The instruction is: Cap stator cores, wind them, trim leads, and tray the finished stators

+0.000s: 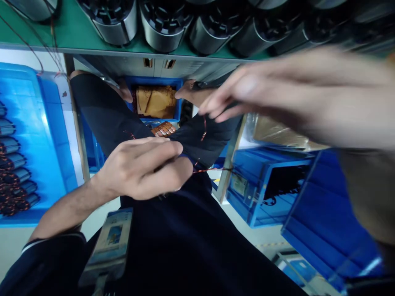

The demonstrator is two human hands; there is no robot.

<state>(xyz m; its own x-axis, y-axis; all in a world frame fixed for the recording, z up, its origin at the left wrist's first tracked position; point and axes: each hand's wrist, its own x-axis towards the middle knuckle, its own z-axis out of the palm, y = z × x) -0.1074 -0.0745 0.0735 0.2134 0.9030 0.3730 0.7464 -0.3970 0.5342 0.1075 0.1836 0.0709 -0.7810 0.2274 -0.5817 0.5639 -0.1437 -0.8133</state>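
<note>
My left hand (148, 167) is closed in front of my lap, its fingers curled around a small part that is mostly hidden. From that grip a twisted orange-and-black wire (212, 169) sticks out to the right, and a short wire end (131, 135) shows above the knuckles. My right hand (277, 96), smeared by motion, is up at the right with thumb and fingers pinched together. Just under its fingertips hangs a thin reddish wire (204, 128), which appears to be in the pinch.
Metal cylinders with black slotted tops (166, 31) line the green bench (66, 31). At left, a blue tray (46, 119) holds several wire-wound parts (15, 164). A blue bin (179, 98) with brown sheets lies between my feet. Blue crates (259, 205) stand at right; a badge (109, 242) hangs at my front.
</note>
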